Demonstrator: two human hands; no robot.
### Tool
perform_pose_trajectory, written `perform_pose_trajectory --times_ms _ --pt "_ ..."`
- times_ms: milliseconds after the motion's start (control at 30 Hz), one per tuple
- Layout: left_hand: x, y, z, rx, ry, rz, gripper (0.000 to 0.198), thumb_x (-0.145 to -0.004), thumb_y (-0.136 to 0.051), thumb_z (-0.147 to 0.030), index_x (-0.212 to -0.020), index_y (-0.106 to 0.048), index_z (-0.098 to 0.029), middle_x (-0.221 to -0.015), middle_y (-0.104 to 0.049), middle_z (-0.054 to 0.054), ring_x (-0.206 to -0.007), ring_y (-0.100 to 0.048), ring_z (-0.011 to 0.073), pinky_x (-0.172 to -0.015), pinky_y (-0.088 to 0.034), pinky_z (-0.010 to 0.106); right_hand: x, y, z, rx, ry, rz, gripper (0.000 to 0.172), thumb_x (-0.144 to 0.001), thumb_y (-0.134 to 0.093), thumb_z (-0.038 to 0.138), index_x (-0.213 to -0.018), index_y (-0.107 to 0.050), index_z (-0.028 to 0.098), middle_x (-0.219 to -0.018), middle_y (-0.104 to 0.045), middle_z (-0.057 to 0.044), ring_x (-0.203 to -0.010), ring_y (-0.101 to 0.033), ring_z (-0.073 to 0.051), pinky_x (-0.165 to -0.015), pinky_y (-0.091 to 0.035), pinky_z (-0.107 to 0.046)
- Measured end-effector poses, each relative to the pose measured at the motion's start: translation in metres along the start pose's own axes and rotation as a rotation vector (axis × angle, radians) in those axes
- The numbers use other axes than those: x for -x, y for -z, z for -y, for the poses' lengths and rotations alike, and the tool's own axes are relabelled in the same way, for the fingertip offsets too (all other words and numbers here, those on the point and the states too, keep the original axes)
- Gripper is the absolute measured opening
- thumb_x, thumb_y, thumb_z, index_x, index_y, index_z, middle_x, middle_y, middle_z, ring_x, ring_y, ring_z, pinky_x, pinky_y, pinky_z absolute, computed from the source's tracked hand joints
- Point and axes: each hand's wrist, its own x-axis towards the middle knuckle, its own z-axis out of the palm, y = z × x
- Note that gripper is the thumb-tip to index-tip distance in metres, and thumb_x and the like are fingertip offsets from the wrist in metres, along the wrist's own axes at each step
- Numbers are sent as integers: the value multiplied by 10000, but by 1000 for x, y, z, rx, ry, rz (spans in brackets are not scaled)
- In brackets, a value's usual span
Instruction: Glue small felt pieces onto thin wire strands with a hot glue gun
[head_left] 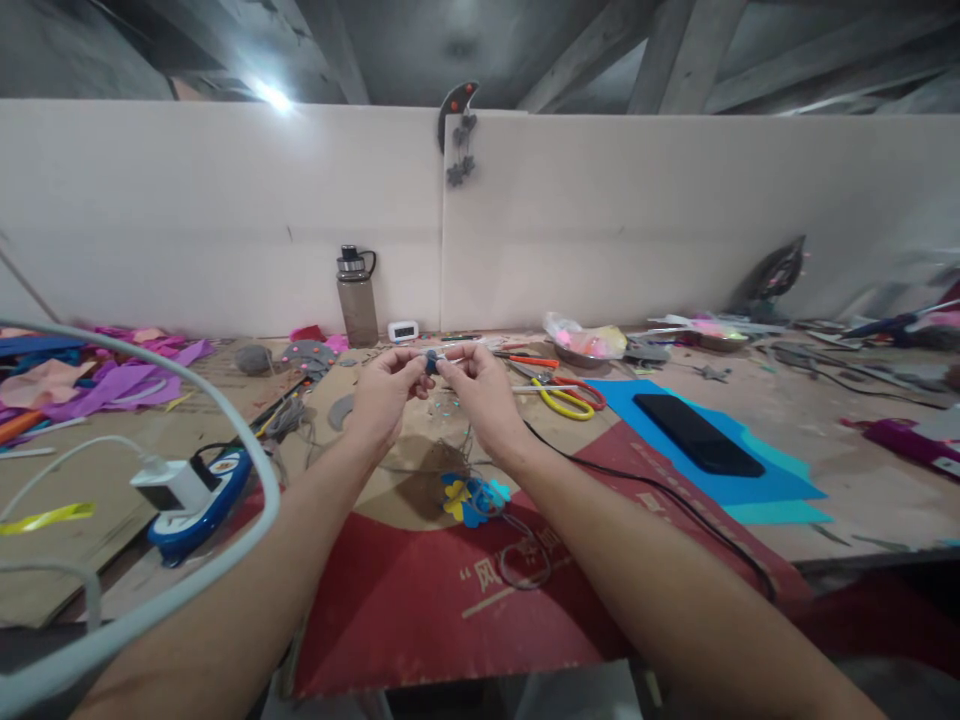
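Observation:
My left hand point(388, 392) and my right hand point(478, 385) meet above the middle of the table, thumbs and fingers pinched. Between the fingertips sits a small dark blue piece point(431, 362), touched by both hands; its exact kind is too small to make out. Below the hands, yellow and blue flower-shaped cutouts point(471, 500) lie on the board with a loop of thin grey cord point(525, 566). Just right of my right hand rest yellow-handled scissors point(562, 400) and a pair with orange handles point(589, 390).
A black phone point(697, 434) lies on blue felt sheets point(776, 488) at the right. At left are a blue power strip point(199, 510) with a white charger point(172, 487), and a thick white cable point(262, 480) arching close to the camera. A bottle point(357, 300) stands at the back wall.

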Motion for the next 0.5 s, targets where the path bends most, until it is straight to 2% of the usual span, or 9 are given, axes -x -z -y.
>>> perform_pose_trajectory --times_ms 133,300,500 --pt "1 -2 1 7 28 -10 165 -655 -703 -254 -706 -590 -145 -586 -560 -5 -491 -510 72 -487 -393 199 -3 1 -3 33 -26 9 244 -745 -571 387 -870 -565 178 -597 -450 55 -523 -364 -83 -516 -306 -218" --pt "0 -1 3 2 71 -8 162 -657 -695 -251 -713 -595 -137 -541 -538 -20 -454 -502 66 -450 -381 184 -1 3 3 147 15 -5 238 -746 -550 379 -825 -613 164 -561 -440 51 -503 -340 -84 -482 -266 -221" --pt "-3 3 -2 86 216 83 180 -656 -699 -230 -777 -644 -109 -629 -611 12 -509 -549 64 -483 -431 167 -4 4 8 165 -13 -31 186 -713 -528 332 -749 -583 158 -581 -488 41 -516 -381 -86 -499 -296 -214"
